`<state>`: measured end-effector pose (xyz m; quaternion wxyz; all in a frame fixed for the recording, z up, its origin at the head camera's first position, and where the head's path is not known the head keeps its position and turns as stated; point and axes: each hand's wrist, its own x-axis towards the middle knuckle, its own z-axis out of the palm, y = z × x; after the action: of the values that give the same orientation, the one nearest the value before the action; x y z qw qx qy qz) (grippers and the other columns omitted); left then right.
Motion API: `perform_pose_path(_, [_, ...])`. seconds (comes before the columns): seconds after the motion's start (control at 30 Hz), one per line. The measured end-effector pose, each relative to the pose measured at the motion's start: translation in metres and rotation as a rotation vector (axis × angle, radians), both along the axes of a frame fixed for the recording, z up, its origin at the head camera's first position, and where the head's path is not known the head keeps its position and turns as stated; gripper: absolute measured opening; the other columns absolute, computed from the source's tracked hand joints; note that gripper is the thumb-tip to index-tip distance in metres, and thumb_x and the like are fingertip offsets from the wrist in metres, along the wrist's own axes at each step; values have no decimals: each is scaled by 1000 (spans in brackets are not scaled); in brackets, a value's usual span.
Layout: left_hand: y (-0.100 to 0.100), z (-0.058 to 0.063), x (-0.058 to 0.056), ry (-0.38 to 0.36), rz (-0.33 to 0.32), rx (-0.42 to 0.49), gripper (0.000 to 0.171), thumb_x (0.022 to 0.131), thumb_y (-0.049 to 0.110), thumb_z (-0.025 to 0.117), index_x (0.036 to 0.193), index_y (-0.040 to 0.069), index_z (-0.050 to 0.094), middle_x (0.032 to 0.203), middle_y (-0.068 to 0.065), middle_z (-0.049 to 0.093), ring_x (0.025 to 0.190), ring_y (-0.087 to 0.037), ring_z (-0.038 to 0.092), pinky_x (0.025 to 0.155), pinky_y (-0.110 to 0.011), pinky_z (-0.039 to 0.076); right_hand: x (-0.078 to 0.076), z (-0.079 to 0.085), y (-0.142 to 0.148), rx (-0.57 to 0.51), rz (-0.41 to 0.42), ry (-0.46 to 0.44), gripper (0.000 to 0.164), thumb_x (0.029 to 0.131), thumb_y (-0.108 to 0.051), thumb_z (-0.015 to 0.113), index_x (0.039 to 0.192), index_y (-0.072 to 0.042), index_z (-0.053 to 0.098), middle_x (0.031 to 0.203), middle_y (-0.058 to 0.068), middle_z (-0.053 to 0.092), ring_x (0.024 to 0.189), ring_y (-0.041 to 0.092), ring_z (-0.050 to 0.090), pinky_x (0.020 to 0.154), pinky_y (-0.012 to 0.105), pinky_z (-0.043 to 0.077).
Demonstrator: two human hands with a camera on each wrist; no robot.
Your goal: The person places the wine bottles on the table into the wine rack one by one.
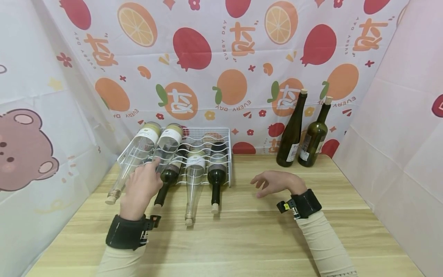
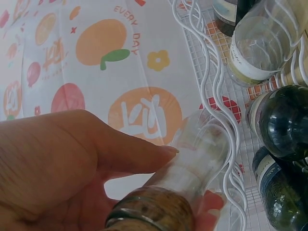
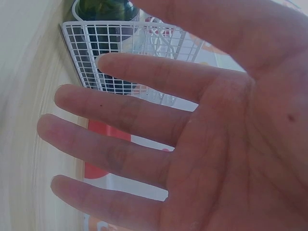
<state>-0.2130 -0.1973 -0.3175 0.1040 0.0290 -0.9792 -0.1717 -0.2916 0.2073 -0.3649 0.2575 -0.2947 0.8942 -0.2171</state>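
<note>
My left hand (image 1: 140, 188) grips the neck of a clear glass bottle (image 1: 167, 148) that lies on the upper left of a white wire rack (image 1: 204, 132). In the left wrist view, the thumb and fingers are around its neck, just beyond the cork (image 2: 159, 211). Another clear bottle (image 1: 142, 144) lies left of it, corked end toward me. Lower in the rack lie a dark bottle (image 1: 169, 175), a clear bottle (image 1: 195, 169) and another dark bottle (image 1: 217, 175). Away from the rack, my right hand (image 1: 275, 181) hovers over the table with its fingers extended, holding nothing.
Two dark green corked bottles, a slim one (image 1: 290, 134) and a wider one (image 1: 313, 142), stand upright at the back right of the wooden table (image 1: 249, 238). A fruit-printed cloth (image 1: 214, 46) hangs behind, and pale cloth walls flank both sides.
</note>
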Motion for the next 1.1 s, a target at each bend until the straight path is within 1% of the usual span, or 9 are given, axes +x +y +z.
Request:
perform_pose_path(0.3, [-1, -2, 1, 20, -4, -11, 57, 94, 7, 56, 151, 6, 50, 134, -39, 58, 104, -63, 61, 68, -64, 50, -2, 0, 0, 1, -7, -2, 59, 94, -29, 76, 144, -3, 57, 137, 21, 66, 122, 33, 68, 104, 47, 54])
perform_pose_path(0.6, [2, -3, 2, 32, 7, -6, 57, 93, 6, 58, 150, 7, 52, 126, -38, 60, 106, -59, 60, 71, -66, 49, -1, 0, 0, 0, 0, 3, 58, 95, -29, 75, 144, -3, 58, 136, 21, 66, 122, 33, 68, 103, 47, 55])
perform_pose_path(0.8, [3, -4, 1, 39, 12, -2, 57, 92, 5, 59, 148, 8, 54, 126, -37, 61, 107, -60, 60, 72, -68, 49, 0, -1, 0, 1, 1, 2, 58, 95, -28, 75, 144, -4, 57, 136, 21, 67, 122, 34, 68, 103, 47, 55])
perform_pose_path(1.1, [3, -5, 1, 51, 17, -6, 57, 91, 5, 59, 148, 8, 55, 121, -36, 62, 101, -59, 61, 66, -63, 49, -1, 0, 0, 7, -5, -2, 58, 95, -29, 76, 144, -4, 58, 136, 21, 67, 122, 33, 68, 103, 47, 55])
